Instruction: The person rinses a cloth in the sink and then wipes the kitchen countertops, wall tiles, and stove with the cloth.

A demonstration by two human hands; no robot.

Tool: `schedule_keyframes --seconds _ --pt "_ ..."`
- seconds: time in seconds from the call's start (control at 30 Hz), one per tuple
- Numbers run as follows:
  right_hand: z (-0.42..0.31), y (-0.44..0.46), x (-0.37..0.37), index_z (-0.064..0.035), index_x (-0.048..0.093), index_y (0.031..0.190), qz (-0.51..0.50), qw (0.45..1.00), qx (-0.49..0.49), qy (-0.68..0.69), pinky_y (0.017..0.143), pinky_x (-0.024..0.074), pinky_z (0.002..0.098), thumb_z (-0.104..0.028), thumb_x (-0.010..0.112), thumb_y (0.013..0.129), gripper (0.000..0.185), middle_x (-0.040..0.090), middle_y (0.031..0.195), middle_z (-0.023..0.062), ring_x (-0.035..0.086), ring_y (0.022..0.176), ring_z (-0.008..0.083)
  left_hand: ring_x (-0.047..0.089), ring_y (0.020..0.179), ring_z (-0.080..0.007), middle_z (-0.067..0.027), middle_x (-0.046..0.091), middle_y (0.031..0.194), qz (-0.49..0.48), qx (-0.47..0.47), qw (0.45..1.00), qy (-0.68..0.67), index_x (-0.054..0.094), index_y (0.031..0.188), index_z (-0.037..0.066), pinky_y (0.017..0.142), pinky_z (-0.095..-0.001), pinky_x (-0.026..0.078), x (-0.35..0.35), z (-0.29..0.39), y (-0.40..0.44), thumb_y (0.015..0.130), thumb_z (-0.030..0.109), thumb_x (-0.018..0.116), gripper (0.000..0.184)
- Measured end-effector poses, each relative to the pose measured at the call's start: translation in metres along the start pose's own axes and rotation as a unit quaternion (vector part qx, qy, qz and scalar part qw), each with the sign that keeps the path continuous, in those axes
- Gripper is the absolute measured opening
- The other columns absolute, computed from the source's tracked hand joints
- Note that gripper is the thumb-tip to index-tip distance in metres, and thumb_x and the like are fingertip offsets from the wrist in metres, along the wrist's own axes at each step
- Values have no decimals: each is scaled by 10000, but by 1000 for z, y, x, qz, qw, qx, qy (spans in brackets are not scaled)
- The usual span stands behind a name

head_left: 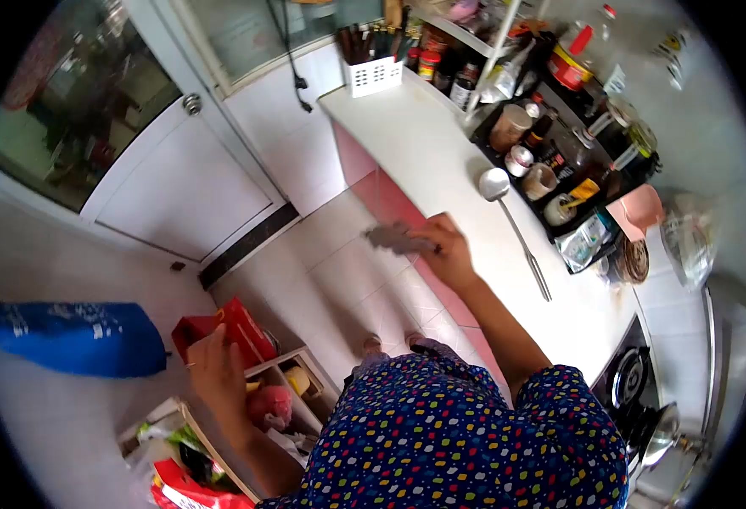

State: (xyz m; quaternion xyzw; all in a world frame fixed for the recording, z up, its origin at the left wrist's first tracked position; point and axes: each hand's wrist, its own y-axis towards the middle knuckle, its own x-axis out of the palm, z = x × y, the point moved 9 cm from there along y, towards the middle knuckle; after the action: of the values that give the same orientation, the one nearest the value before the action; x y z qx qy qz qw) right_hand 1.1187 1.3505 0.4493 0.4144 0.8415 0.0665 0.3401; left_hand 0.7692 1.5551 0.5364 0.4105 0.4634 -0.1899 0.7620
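My right hand (pixel 446 250) is closed on a grey cloth (pixel 397 238), held out over the front edge of the white countertop (pixel 424 144). The cloth looks crumpled and slightly blurred. On the counter to the right of this hand lies a metal ladle (pixel 516 225), its handle pointing toward me. My left hand (pixel 216 365) hangs low on the left with nothing visible in it. Its fingers are partly apart. Behind it is a red box (pixel 246 329); whether the hand touches it I cannot tell.
Jars and bottles fill a black rack (pixel 521 191) at the counter's back. A white basket (pixel 375 77) of utensils stands at the far end. Low on the left are a divided storage unit (pixel 305 416) and a blue bag (pixel 72 339). A gas burner (pixel 630 376) is lower right; a door (pixel 178 178) faces me.
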Motion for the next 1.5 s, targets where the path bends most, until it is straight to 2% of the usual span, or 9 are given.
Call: schedule_keyframes --seconds 0.03,0.13,0.3,0.5,0.57,0.63,0.77,1.17,1.5 --pt "-2 1 -20 -136 719 985 63 996 -38 -51 619 510 309 68 711 669 376 582 944 72 605 746 230 579 946 -326 -131 631 985 -41 -4 999 -23 638 1142 77 829 -411 478 25 -6 2 773 39 681 373" --pt "40 -17 -41 -151 709 1037 75 991 27 -111 747 525 351 27 718 690 390 583 1056 83 611 895 252 579 983 -326 -137 623 1042 -146 29 987 -60 618 1154 77 844 -419 480 96 3 9 756 65 696 406" --pt "143 -88 -35 -155 654 1170 -11 955 148 -255 989 434 430 -79 744 701 483 519 1264 135 484 1193 340 576 1039 -337 -134 598 1146 -325 140 918 -180 571 1237 103 881 -426 483 201 89 12 778 126 680 473" --pt "187 -124 -83 -111 634 1176 79 932 226 -271 931 482 394 -108 759 718 475 540 1240 125 558 1092 308 547 1112 -331 -144 570 1210 -377 287 826 -306 551 1261 77 934 -428 462 287 243 26 803 163 661 479" --pt "212 -134 -92 -97 620 1163 59 907 353 -221 839 511 375 -126 773 721 469 588 1111 115 612 969 261 533 1135 -337 -161 553 1232 -357 312 829 -297 525 1275 40 958 -424 450 323 285 26 809 171 659 503" --pt "241 -145 -86 -114 587 1144 34 913 352 -204 746 521 361 -154 834 658 547 613 940 74 630 834 235 457 1229 -398 -241 473 1321 -350 338 824 -290 418 1323 -70 1035 -424 393 352 323 34 822 198 653 615" --pt "239 -145 -85 -110 551 1079 46 921 339 -187 709 524 355 -139 866 600 573 605 925 67 624 804 224 374 1308 -436 -282 387 1397 -297 320 874 -213 332 1378 -100 1070 -466 349 412 362 42 841 238 649 709" --pt "238 -143 -94 -111 578 1032 45 880 443 -164 679 519 351 -108 865 574 541 605 894 60 613 773 220 253 1429 -298 -140 300 1535 -192 259 946 -17 325 1456 4 1139 -481 244 519 318 158 878 322 603 716" --pt "250 -154 -87 -110 584 1003 78 822 529 -196 704 525 360 -68 856 555 526 617 916 51 623 803 220 206 1444 -310 -91 180 1584 -341 244 906 57 249 1495 44 1138 -443 252 630 285 369 953 323 497 657"
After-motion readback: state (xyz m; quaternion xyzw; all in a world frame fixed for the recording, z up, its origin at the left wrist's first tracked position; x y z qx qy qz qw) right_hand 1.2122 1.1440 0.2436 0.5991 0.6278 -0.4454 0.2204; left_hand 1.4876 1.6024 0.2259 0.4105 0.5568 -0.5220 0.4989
